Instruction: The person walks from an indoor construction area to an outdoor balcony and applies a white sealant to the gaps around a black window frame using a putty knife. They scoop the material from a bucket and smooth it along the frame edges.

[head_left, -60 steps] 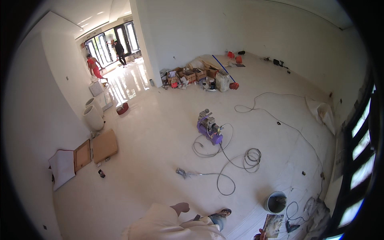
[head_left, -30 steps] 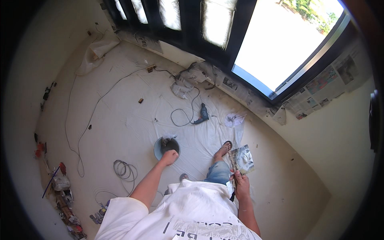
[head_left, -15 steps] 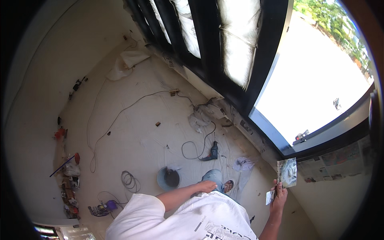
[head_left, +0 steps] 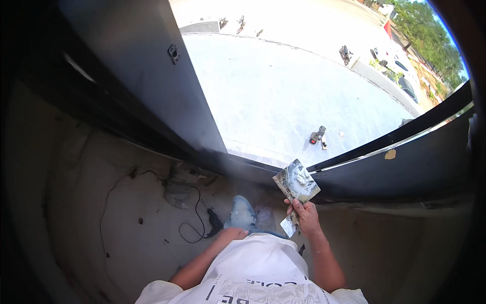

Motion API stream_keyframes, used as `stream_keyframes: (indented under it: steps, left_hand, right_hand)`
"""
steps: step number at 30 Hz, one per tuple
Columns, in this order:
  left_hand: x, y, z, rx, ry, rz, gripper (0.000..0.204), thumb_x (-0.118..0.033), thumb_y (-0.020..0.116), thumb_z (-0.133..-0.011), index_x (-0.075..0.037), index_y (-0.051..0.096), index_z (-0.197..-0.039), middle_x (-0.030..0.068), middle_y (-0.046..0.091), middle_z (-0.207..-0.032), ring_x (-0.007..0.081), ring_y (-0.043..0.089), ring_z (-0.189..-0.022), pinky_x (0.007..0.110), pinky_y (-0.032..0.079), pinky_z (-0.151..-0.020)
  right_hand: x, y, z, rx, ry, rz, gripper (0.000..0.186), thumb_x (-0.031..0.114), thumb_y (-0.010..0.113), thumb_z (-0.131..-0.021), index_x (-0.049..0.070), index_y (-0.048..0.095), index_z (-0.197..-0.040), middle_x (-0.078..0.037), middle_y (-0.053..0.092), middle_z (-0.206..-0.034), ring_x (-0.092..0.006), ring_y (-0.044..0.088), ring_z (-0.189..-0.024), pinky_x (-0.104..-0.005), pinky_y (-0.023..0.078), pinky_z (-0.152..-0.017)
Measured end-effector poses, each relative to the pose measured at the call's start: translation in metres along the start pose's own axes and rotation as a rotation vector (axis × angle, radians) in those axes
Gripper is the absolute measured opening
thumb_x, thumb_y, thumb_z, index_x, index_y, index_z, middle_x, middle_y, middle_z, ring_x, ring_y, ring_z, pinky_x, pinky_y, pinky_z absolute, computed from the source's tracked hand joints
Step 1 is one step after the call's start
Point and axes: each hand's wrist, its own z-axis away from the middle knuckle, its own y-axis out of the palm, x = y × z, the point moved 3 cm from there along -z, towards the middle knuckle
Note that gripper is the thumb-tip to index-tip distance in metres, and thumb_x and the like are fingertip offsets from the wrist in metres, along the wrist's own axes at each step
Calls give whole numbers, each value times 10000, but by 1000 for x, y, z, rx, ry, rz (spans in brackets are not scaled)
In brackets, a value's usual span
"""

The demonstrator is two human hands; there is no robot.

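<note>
The person stands just inside the dark sill (head_left: pixel 253 172) of an open doorway, wearing a white shirt (head_left: pixel 263 263) and pale jeans (head_left: pixel 242 213). The right hand (head_left: pixel 307 215) is raised in front of the sill's right end, its fingers closed around the near edge of a square plate (head_left: pixel 286 182), thumb on top. The plate is held tilted, and it bears a lump of whitish paste (head_left: pixel 304 179) with dark grey smears around it. A smaller blade (head_left: pixel 290 224) shows beside that same hand, on the person's side of the sill; how its handle is gripped cannot be told.

The left hand (head_left: pixel 234 234) is farther in from the sill, at the shirt's hem against the jeans. Its fingers are too indistinct to tell whether they are curled or straight.

On the floor inside the sill, toward its left, lies a dark drill (head_left: pixel 214 222) with a looping cord (head_left: pixel 198 213), and nearer the sill a crumpled translucent sheet (head_left: pixel 176 194). A dark door leaf (head_left: pixel 136 86) rises at the sill's left. Beyond the sill, a cordless tool (head_left: pixel 317 135) lies on pale paving (head_left: pixel 243 91), and much farther out stands a motorbike (head_left: pixel 345 54)
</note>
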Motion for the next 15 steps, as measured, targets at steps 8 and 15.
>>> stream_keyframes:
  steps: [8,15]
  left_hand:
    - [48,-89,-56,135,100,129,484,-385,403,-982,34,646,-993,238,664,-1020,322,653,-939,399,467,-795]
    - [77,-137,-83,43,282,355,476,-409,434,-984,30,608,-924,170,647,-843,247,595,-753,376,463,-761]
  right_hand:
    - [108,-7,-69,-213,-100,-39,317,239,530,-980,-29,699,-955,-15,621,-688,-58,516,-667,-211,399,-659]
    - [168,-4,-184,-249,-243,-144,307,228,527,-981,-21,702,-943,-11,612,-680,-49,496,-641,-202,366,-621]
